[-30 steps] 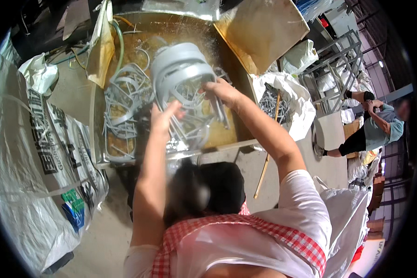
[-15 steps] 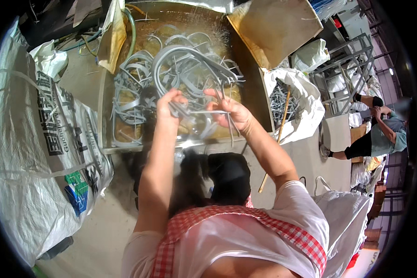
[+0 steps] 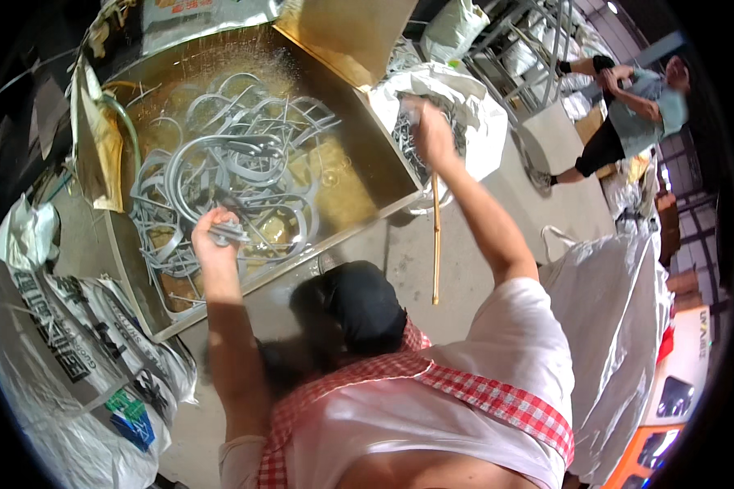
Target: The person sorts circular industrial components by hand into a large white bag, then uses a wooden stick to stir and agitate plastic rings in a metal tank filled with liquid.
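My left hand (image 3: 216,236) is closed around the ends of a bundle of grey plastic strips (image 3: 174,175), whose long loops curl up over a shallow metal tank (image 3: 279,273). Beneath them a tangle of similar grey strips (image 3: 302,224) lies in brownish water. Off to the right, my right hand (image 3: 434,137) reaches over an opened white sack (image 3: 483,122) holding many thin grey pieces (image 3: 406,140). Motion smears its fingers, and whether anything is in them cannot be made out.
A bamboo stick (image 3: 435,253) leans from the sack toward the floor. Stained boards (image 3: 347,33) rise behind the tank. Large white woven bags (image 3: 81,383) stand at left, another (image 3: 603,326) at right. Another person (image 3: 628,106) is at the far right, beside a metal rack.
My right hand has left the strips beside my left hand and swung right to the sack. My left hand still grips the bundle. The view has turned, shifting the tank leftward.
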Action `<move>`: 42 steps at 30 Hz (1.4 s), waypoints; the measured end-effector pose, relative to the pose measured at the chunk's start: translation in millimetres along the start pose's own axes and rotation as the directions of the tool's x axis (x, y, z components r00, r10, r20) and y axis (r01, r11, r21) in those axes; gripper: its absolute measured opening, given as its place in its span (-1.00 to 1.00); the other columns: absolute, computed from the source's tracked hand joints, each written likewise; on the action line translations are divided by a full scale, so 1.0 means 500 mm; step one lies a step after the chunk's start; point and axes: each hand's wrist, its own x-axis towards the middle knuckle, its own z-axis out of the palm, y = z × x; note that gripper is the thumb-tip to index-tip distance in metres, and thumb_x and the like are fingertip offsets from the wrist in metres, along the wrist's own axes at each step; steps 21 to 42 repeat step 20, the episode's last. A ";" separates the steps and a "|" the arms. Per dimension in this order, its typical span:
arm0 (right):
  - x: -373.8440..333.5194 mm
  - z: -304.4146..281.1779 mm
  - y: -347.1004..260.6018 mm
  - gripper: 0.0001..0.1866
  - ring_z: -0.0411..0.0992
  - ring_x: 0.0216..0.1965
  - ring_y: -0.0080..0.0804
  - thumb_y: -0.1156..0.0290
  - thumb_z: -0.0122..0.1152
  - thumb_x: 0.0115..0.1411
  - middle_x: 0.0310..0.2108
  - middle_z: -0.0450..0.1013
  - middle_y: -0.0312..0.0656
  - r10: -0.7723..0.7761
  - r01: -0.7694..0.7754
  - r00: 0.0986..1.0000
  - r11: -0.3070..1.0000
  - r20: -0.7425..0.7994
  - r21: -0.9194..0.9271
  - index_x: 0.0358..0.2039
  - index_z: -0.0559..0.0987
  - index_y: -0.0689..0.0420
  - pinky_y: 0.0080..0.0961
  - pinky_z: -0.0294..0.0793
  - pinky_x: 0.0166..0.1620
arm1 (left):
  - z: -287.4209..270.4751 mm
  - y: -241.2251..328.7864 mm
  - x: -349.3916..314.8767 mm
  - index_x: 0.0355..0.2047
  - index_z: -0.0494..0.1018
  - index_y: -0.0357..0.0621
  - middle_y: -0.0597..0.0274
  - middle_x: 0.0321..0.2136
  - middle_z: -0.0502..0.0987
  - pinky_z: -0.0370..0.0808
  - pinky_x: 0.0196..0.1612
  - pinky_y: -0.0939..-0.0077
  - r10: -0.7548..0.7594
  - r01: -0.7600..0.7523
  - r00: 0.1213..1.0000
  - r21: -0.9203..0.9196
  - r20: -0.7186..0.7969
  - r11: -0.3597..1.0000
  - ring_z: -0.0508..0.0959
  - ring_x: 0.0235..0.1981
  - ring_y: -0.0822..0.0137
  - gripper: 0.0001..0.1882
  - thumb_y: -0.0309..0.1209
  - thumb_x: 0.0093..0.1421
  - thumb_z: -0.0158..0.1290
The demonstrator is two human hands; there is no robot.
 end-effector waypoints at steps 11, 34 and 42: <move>0.087 0.043 -0.216 -0.36 0.21 0.09 -0.40 0.08 0.05 0.20 0.14 0.19 -0.14 0.200 -0.572 0.815 0.127 0.544 0.810 0.20 0.16 0.10 -0.44 0.21 0.07 | 0.078 -0.107 -0.064 -0.24 0.28 -0.18 0.34 -0.67 0.22 0.30 -0.57 0.54 -0.026 -0.005 0.988 0.198 0.154 0.980 0.25 -0.66 0.45 -0.77 -0.33 0.17 0.01; 0.049 -0.008 -0.340 -0.32 0.41 -0.46 -0.39 0.43 0.18 0.08 -0.18 0.38 -0.12 -0.032 -0.609 0.792 0.030 0.610 0.793 0.17 0.08 0.11 -0.51 0.43 -0.43 | 0.242 -0.071 -0.295 0.02 0.14 -0.12 0.20 -0.58 0.42 0.42 -0.70 0.44 0.335 -0.633 0.770 0.716 0.542 0.295 0.41 -0.76 0.34 -0.55 -0.30 0.18 0.00; 0.049 -0.008 -0.340 -0.32 0.41 -0.46 -0.39 0.43 0.18 0.08 -0.18 0.38 -0.12 -0.032 -0.609 0.792 0.030 0.610 0.793 0.17 0.08 0.11 -0.51 0.43 -0.43 | 0.242 -0.071 -0.295 0.02 0.14 -0.12 0.20 -0.58 0.42 0.42 -0.70 0.44 0.335 -0.633 0.770 0.716 0.542 0.295 0.41 -0.76 0.34 -0.55 -0.30 0.18 0.00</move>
